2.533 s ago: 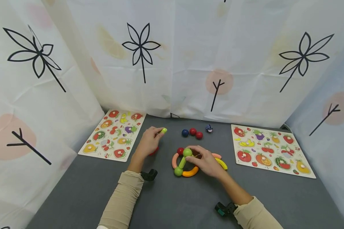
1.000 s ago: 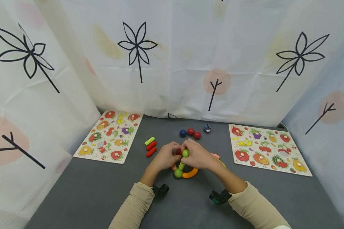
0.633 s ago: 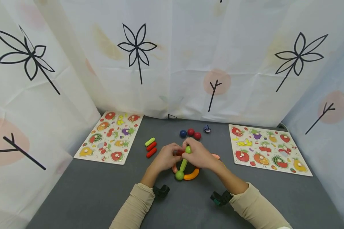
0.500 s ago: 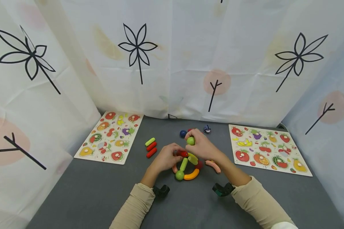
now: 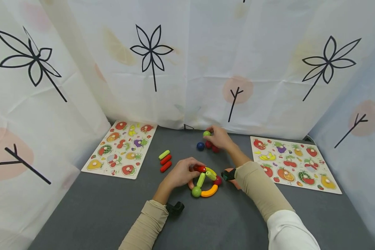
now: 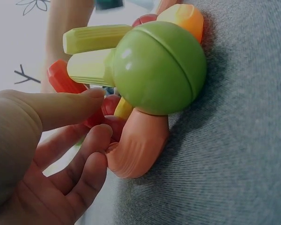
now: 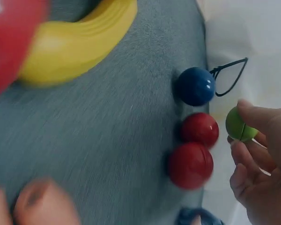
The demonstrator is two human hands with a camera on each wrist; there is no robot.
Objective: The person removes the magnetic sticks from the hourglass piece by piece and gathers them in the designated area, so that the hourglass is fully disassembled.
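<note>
My left hand stays at the left side of a ring of toy building pieces, with thumb and fingers pinching a red rod that slants up from the ring. The ring joins a green ball, an orange curved piece, a red ball, a yellow curved piece and a pink curved piece. Two light green rods tilt up from it. At the back, my right hand holds a loose green ball between thumb and fingers, above two red balls.
A blue ball sits left of the red balls. One light green rod and two red rods lie to the left. Fruit puzzle boards flank the table. A pink curved piece is partly under the right wrist camera.
The left hand set a light green rod beside the red rods, then gripped the ring's red rod. My right hand pulled the green ball off the rod tops and carried it to the back.
</note>
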